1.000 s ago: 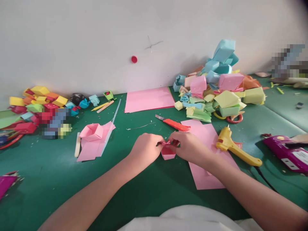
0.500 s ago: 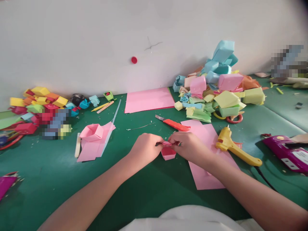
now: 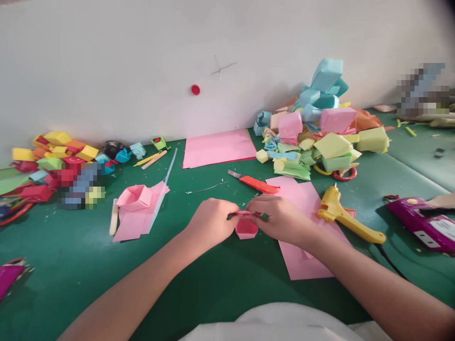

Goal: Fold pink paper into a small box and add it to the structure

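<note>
Seen between left hand (image 3: pixel 216 217) and right hand (image 3: pixel 279 215): a small pink box (image 3: pixel 246 231). Note both grips closed, pinching its far edge from either side. Cannot tell whether touching the desk (image 3: pixel 199 279). Judged best: press evenly from both ends — avoid squeezing hard, for fear of crumpling the walls — and keep the corners square.

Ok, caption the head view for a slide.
Left hand and right hand pinch a small pink paper box, a yellow glue gun lying nearby.
</note>
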A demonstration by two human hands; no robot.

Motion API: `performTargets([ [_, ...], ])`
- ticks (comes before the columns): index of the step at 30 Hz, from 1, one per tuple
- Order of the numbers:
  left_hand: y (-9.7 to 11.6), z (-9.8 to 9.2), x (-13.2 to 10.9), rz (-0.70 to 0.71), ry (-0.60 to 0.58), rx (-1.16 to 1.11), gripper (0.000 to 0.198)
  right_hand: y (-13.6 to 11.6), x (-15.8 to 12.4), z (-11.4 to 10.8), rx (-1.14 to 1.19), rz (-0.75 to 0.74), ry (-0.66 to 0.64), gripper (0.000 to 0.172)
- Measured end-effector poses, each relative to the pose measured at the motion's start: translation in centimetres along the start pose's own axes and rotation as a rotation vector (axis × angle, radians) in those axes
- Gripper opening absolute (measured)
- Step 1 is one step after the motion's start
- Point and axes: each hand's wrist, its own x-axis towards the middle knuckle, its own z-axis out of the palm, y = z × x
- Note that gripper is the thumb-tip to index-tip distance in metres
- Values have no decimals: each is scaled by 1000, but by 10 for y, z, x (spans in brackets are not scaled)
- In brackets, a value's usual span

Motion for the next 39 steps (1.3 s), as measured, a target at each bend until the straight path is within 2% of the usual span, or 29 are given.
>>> performTargets([
  [3, 0, 0, 0, 26, 13, 58, 22, 2, -2, 1, 0, 55, -12, 12],
  [7, 5, 4, -2, 36, 90, 37, 10, 3, -3, 7, 11, 124, 6, 17],
  [9, 7, 6, -3, 25, 104, 30, 14, 3, -3, 9, 18, 140, 19, 16],
  [13, 6, 6, -3, 59, 76, 16, 22, 2, -3, 11, 20, 103, 19, 21],
  [19, -3, -7, 0, 197, -58, -150, 13, 4, -1, 8, 50, 42, -7, 29],
  [23, -6, -5, 2, 129, -70, -196, 7, 1, -1, 2, 83, -5, -56, 30],
  [26, -4, 3, 3, 39, -39, -198, 12, -4, -1, -1, 96, 16, -67, 26],
  [30, 0, 9, 3, -27, -17, -192, 13, -7, 0, 2, 49, 163, -50, 18],
  [34, 2, 9, 2, -63, -14, -238, 14, -7, 2, 7, 25, 280, -52, 18],
  [39, 7, 7, -1, -44, -54, -38, 18, -9, 3, 9, -2, 190, -76, 23],
])
